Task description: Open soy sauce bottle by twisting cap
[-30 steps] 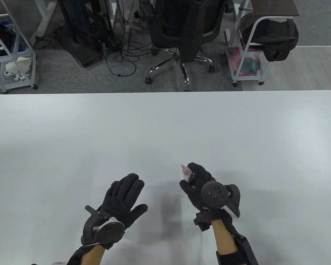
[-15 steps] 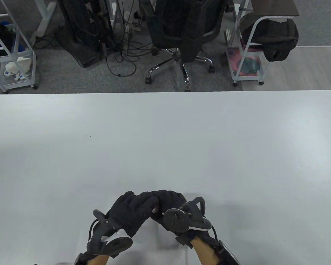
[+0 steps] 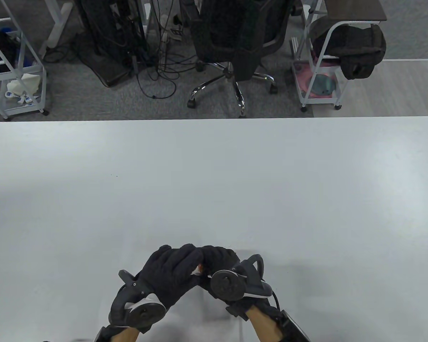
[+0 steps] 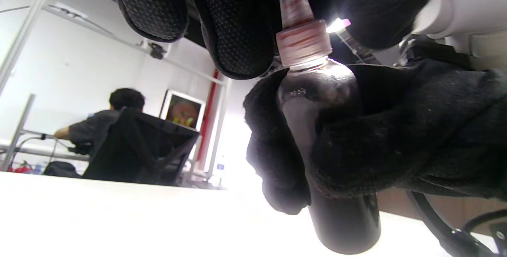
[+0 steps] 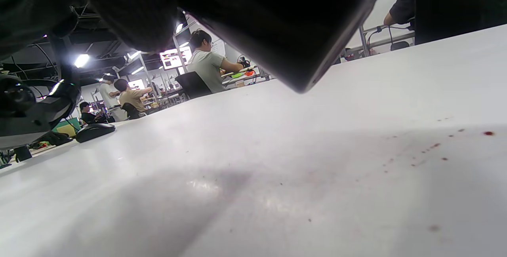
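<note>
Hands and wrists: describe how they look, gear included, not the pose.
Both the left hand and right hand wear black fabric gloves; the left wrist view shows a dotted grip texture on the fingers. Each back carries a dark tracker with a round disc, white trim and a looped ring. Bare forearms show below, with black straps at the wrists.

Both hands have come together near the table's (image 3: 214, 171) front edge, the left hand (image 3: 171, 272) (open and apart a second ago) now closing over the cap (image 4: 303, 39) of the soy sauce bottle (image 4: 336, 177) gripped by the right hand (image 3: 219, 262).
</note>
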Motion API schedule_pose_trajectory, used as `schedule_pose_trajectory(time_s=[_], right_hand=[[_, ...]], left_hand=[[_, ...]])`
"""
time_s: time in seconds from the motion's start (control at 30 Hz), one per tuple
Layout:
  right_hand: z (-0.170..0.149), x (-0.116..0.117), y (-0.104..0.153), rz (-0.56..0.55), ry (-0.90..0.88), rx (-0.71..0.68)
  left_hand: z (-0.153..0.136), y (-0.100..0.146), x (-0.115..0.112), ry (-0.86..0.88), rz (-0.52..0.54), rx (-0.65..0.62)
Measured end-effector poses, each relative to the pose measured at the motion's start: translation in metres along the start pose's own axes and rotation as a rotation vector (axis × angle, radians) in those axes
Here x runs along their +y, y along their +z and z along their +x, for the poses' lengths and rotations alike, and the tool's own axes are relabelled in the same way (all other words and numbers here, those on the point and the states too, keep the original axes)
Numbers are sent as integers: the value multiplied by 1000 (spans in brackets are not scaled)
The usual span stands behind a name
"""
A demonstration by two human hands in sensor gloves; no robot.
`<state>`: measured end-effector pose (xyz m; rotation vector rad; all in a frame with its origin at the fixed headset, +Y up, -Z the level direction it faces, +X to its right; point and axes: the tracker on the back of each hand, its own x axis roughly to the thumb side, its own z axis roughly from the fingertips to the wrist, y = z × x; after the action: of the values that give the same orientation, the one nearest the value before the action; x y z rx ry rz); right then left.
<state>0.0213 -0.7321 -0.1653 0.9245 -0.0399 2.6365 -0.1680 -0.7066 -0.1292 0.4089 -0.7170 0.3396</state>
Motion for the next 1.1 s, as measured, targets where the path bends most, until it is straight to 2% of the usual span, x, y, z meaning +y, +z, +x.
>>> schedule_pose_trajectory(time_s=[0.07, 0.13, 0.3, 0.37, 0.5, 0.63, 0.87, 1.03, 1.1], right_hand=[[0, 0, 0, 2, 4, 0], [1, -1, 0, 0, 14, -3], [5, 2, 0, 28, 31, -24], [6, 3, 0, 28, 43, -21], [2, 1, 0, 20, 25, -7], [-3, 0, 1, 12, 6, 12], [0, 2, 1, 31, 32, 3], [2, 4, 0, 34, 57, -4], [5, 4, 0, 34, 61, -17]], left_hand=[[0, -1, 2, -42, -6, -6], [0, -2, 2, -13, 2, 8], [-9, 0, -1, -5, 35, 122], [-12, 0, -5, 63, 19, 138], [-14, 0, -6, 108, -2, 132], [-9, -2, -2, 79, -42, 41], [1, -3, 2, -105, -75, 3], [-7, -3, -1, -25, -64, 101], [-7, -3, 0, -59, 0, 167]])
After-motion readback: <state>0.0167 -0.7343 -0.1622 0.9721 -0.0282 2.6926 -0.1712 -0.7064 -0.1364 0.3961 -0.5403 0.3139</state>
